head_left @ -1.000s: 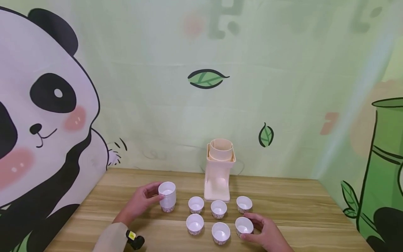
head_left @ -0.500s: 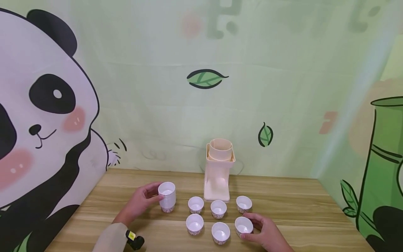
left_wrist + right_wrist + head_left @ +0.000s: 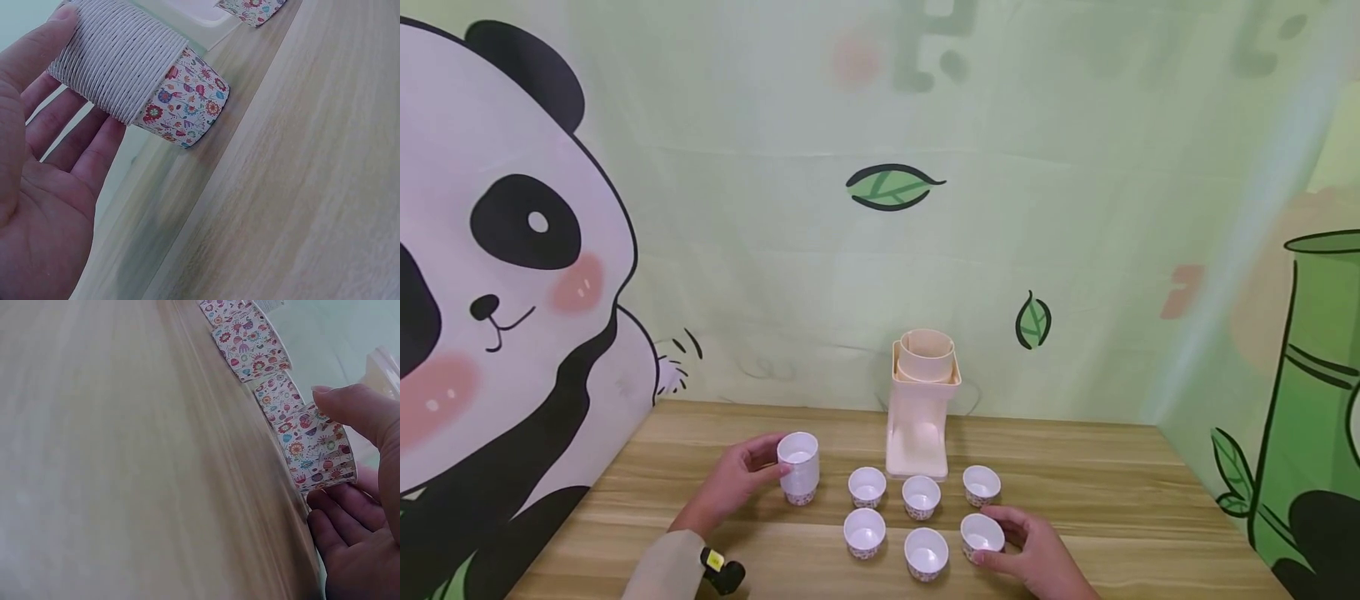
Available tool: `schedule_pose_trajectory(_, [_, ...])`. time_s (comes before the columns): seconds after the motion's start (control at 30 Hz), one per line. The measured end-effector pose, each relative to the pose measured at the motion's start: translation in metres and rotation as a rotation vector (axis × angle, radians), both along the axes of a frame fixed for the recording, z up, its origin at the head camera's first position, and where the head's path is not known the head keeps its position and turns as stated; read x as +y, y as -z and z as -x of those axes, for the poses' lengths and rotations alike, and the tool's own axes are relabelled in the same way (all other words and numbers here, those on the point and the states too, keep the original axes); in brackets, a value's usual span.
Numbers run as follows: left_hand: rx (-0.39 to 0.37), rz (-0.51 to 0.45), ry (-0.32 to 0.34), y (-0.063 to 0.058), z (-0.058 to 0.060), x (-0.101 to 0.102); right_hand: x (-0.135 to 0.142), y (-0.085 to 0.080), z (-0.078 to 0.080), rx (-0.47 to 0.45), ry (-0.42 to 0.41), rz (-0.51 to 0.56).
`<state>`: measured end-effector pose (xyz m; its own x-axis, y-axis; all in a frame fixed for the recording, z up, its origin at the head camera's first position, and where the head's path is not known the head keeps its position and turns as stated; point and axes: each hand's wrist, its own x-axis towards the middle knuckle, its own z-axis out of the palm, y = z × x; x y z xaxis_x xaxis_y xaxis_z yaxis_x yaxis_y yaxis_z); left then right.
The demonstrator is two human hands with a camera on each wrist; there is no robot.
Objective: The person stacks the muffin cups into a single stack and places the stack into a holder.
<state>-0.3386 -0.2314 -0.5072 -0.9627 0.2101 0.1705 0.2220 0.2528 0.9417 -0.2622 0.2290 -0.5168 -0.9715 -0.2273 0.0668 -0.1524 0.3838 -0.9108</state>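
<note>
My left hand grips a tall stack of nested paper baking cups at the left of the table. Thumb and fingers go round its ribbed rims in the left wrist view, and the lowest cup shows a colourful flower print. On the right, my right hand holds the front right baking cup between thumb and fingers, upright on the table. Its flowered side shows in the right wrist view. Several single cups stand in two rows between my hands, among them a front middle cup.
Behind the cups stands a pale pink dispenser with a round holder on top. The wooden table meets a green printed backdrop. A black wrist device sits at my left sleeve.
</note>
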Motion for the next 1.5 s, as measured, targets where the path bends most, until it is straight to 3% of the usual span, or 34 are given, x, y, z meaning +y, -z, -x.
schedule_pose_trajectory(0.83, [0.012,-0.020,0.027,0.000,0.000,-0.001,-0.001,-0.006,0.000,-0.015,0.032,0.104])
schedule_pose_trajectory(1.5, [0.004,-0.022,0.015,0.001,0.001,0.000,-0.010,-0.029,0.001,0.076,-0.045,0.199])
